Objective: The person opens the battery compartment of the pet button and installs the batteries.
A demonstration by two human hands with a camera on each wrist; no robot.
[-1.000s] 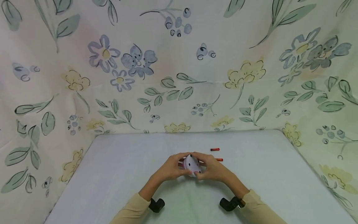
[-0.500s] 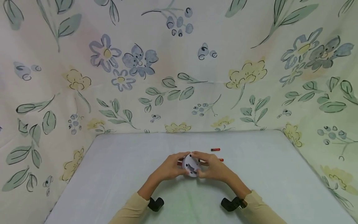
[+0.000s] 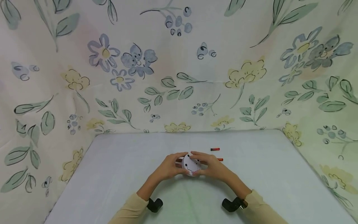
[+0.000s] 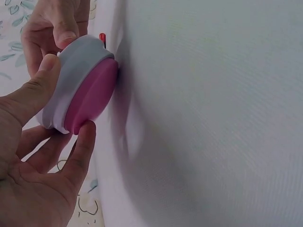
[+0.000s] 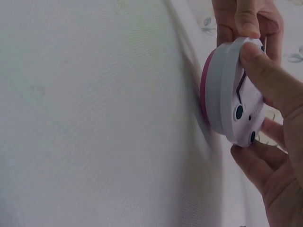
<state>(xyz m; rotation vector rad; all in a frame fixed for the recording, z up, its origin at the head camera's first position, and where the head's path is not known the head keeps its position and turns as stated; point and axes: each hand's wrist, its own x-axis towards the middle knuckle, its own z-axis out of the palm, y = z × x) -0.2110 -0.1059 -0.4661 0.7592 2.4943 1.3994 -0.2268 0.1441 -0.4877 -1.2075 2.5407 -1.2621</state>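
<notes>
Both hands hold a round white device (image 3: 191,165) with a pink domed face, close over the table. In the left wrist view the pink face (image 4: 94,92) points down toward the tabletop. Dark round spots, small holes and an angular dark line mark its white back (image 5: 248,111) in the right wrist view. My left hand (image 3: 171,168) grips the left side, thumb at the near edge and fingers round the far side. On the opposite side my right hand (image 3: 211,167) grips it likewise, its thumb (image 5: 265,71) on the near edge of the back.
Two red batteries lie beyond the right hand: one battery (image 3: 215,149) farther back, another battery (image 3: 220,159) partly hidden by that hand. A white cloth covers the table (image 3: 126,161). Floral fabric (image 3: 179,93) stands around its back and sides.
The device has turned and tilted between the hands, so its back faces up more fully. A dark grey patch seen on the back half a second ago no longer shows. The batteries lie still.
</notes>
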